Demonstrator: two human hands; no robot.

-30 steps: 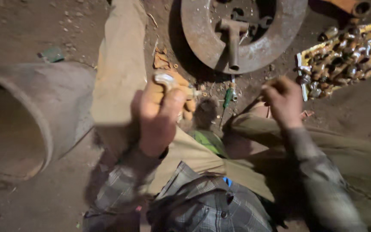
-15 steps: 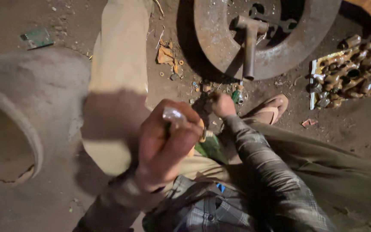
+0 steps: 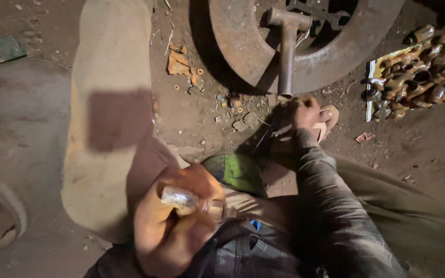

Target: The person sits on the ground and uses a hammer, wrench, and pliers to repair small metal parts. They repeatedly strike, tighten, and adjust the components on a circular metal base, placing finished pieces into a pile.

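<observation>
My left hand (image 3: 173, 226) is raised close to the camera, its fingers closed around a small shiny cylindrical piece (image 3: 180, 197). My right hand (image 3: 305, 114) reaches down to the dirt floor just below the end of a hammer's handle. Its fingers are curled on a thin dark tool (image 3: 270, 135) that slants down to the left. The hammer (image 3: 287, 51) lies with its head on a big rusty metal disc (image 3: 238, 46). My legs in tan trousers stretch out on either side.
A tray of brass fittings (image 3: 423, 67) lies at the right. A green sandal (image 3: 235, 171) sits between my legs, and another sandal (image 3: 329, 121) lies by my right hand. A wide pipe mouth (image 3: 1, 206) is at the left, a small green card (image 3: 3, 49) beyond it. Washers and scraps dot the dirt.
My left hand has come up toward the camera with the shiny piece. My right hand has moved from beside the fittings tray to the ground by the hammer handle and closed on the thin tool.
</observation>
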